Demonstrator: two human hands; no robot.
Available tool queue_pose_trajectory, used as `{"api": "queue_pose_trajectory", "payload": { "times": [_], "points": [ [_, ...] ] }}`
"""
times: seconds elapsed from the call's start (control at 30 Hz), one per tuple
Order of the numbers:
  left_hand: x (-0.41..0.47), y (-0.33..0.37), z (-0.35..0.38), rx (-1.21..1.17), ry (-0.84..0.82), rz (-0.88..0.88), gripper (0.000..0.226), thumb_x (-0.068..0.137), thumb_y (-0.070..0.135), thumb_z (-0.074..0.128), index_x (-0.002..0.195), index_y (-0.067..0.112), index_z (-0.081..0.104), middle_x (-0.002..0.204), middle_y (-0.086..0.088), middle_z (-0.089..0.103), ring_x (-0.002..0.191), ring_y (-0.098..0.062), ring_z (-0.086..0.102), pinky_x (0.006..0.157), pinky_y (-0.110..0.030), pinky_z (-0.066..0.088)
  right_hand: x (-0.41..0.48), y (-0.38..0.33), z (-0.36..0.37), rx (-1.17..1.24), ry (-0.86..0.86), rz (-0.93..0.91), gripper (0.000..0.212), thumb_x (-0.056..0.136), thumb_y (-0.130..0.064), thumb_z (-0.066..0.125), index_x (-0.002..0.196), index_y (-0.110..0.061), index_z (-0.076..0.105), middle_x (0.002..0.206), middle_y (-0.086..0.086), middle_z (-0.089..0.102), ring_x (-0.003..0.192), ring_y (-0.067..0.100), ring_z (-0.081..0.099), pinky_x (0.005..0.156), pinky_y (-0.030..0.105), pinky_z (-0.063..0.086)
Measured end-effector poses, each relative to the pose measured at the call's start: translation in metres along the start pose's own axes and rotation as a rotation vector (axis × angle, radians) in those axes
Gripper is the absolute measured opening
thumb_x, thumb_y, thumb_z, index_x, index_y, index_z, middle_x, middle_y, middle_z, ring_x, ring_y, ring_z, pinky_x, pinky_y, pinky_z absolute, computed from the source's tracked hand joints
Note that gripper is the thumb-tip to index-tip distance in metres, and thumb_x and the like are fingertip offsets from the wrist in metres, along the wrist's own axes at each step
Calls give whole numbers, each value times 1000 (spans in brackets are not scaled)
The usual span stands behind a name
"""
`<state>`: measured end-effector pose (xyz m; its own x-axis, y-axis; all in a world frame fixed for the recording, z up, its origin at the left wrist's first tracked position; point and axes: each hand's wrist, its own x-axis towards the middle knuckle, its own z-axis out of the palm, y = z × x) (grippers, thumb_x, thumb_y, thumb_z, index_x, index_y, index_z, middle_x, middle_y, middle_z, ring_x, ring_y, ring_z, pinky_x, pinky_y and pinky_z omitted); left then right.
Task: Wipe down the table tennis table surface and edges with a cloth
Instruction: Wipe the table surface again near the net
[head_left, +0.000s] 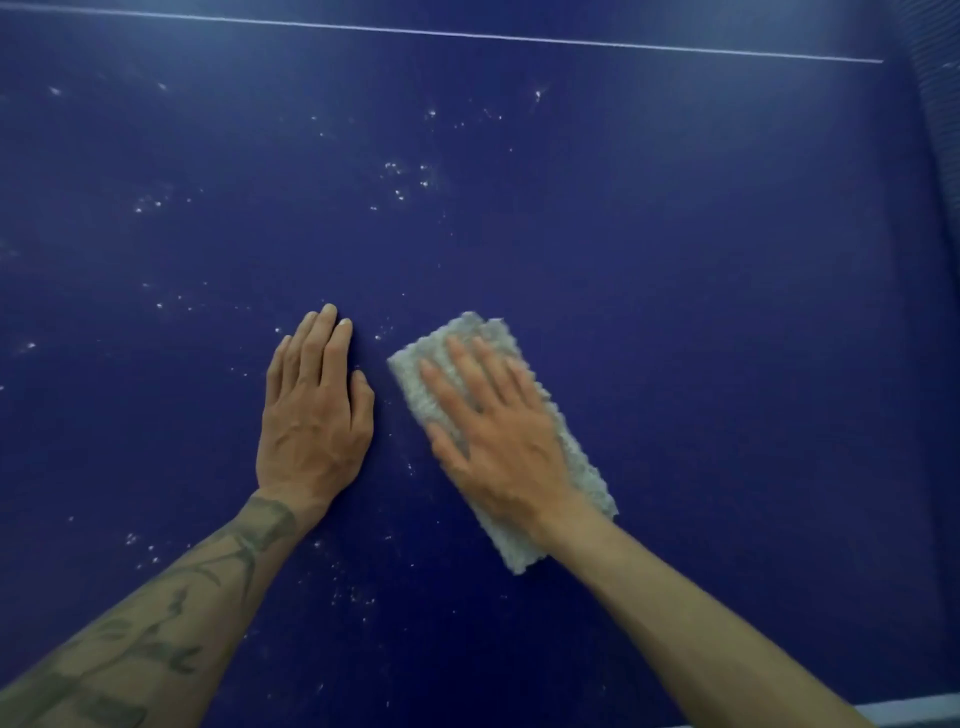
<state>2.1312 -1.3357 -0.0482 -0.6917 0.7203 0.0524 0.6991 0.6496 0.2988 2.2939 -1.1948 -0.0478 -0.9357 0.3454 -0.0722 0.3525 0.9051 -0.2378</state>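
The dark blue table tennis table (675, 260) fills the view, dotted with small white specks. A folded grey-white cloth (462, 338) lies flat on it right of centre. My right hand (493, 431) presses on the cloth with straight, spread fingers, and is slightly blurred. My left hand (311, 410) rests flat on the bare surface just left of the cloth, fingers straight and together, holding nothing.
A thin white line (467, 35) runs across the far part of the table. The net (940, 156) stands along the right edge. A strip of the table's near white edge (909, 709) shows at the bottom right. White specks are scattered left and ahead of the hands.
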Motion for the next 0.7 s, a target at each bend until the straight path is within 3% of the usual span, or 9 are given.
{"api": "queue_pose_trajectory", "payload": {
  "times": [0.17, 0.27, 0.33, 0.47, 0.53, 0.7],
  "points": [
    [0, 1, 0, 5, -18, 1, 53, 107, 23, 37, 156, 2, 38, 168, -14, 31, 158, -30, 25, 130, -50, 19, 50, 82, -31, -14, 2, 358, 65, 113, -48, 24, 172, -27, 5, 180, 4, -1, 166, 24, -5, 134, 48, 2],
    [3, 1, -1, 4, -8, 12, 52, 107, 22, 37, 155, 1, 40, 167, -15, 33, 157, -31, 27, 130, -51, 19, 88, 83, -34, 34, 51, 527, 66, 113, -49, 24, 172, -27, 4, 180, 5, -4, 166, 25, -7, 134, 49, -1],
    [11, 1, -2, 3, 26, 16, 52, 107, 22, 39, 154, 0, 41, 165, -16, 34, 156, -32, 29, 130, -50, 19, 96, 60, -26, 20, 80, 490, 66, 114, -48, 25, 172, -25, 5, 180, 7, -3, 166, 28, -6, 133, 50, 0],
    [46, 4, -1, 4, 84, 7, 51, 107, 21, 40, 154, 0, 40, 164, -18, 36, 154, -34, 31, 130, -49, 19, 67, 10, -7, 10, 44, 76, 65, 112, -46, 30, 172, -24, 17, 180, 8, 7, 166, 27, 0, 133, 51, 9],
    [65, 7, 1, 9, 88, 3, 51, 107, 21, 41, 154, 0, 40, 164, -19, 35, 154, -35, 31, 130, -50, 19, 56, 18, -7, 4, 29, -7, 64, 113, -48, 30, 171, -25, 20, 180, 5, 7, 166, 23, 0, 134, 50, 10],
    [87, 10, 10, 49, 44, 2, 53, 108, 24, 39, 155, 0, 39, 165, -18, 33, 156, -35, 29, 130, -51, 18, 89, 98, -35, 11, 11, 292, 65, 113, -49, 26, 172, -30, 8, 180, 2, 1, 166, 22, -5, 134, 48, 4]
  ]
}}
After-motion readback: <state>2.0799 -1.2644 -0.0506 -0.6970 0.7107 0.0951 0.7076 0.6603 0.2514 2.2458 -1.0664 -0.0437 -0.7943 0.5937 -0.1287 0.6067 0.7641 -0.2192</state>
